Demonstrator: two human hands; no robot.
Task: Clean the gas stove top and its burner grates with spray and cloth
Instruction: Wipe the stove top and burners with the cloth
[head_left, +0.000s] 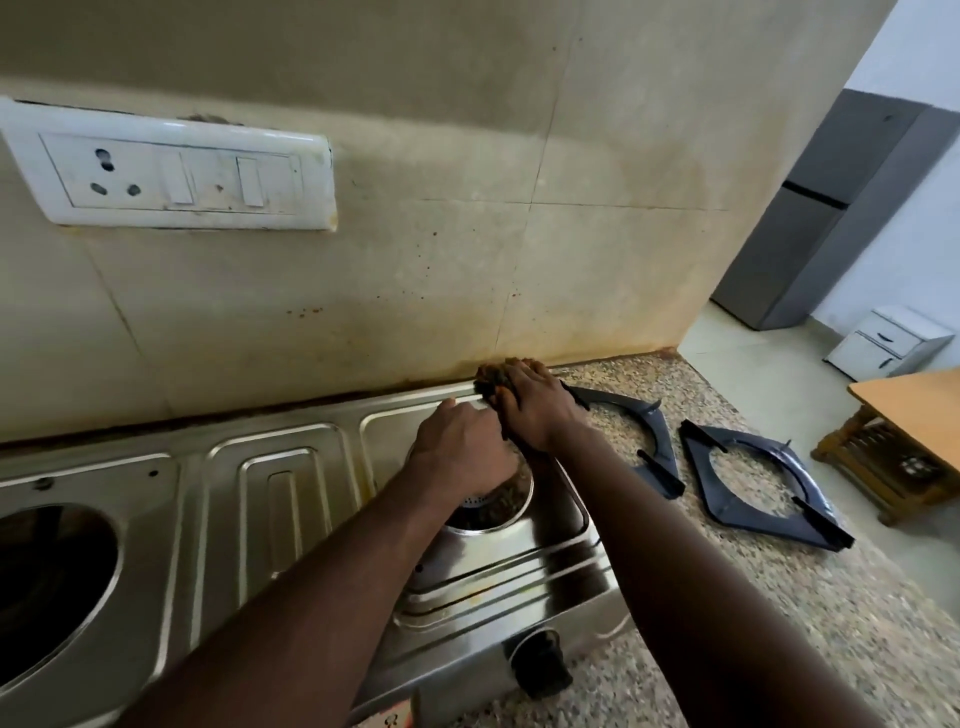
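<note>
The steel gas stove top (291, 483) fills the lower left. My left hand (462, 452) rests over the right burner (493, 512), whose round opening shows below my palm; whether it grips anything I cannot tell. My right hand (530, 408) presses a dark brownish cloth (488, 382) against the stove's far right corner by the wall. Two black burner grates lie off the stove on the speckled counter: one (649, 441) just right of my right hand, the other (758, 488) farther right. A black knob (540, 662) sits on the stove's front. No spray bottle is in view.
The left burner opening (52, 587) is at the far left. A white socket and switch plate (171, 171) hangs on the stained tile wall. The granite counter (779, 623) ends at the right; beyond it are a wooden table (904, 441), a grey fridge (821, 218) and a small white cabinet (883, 343).
</note>
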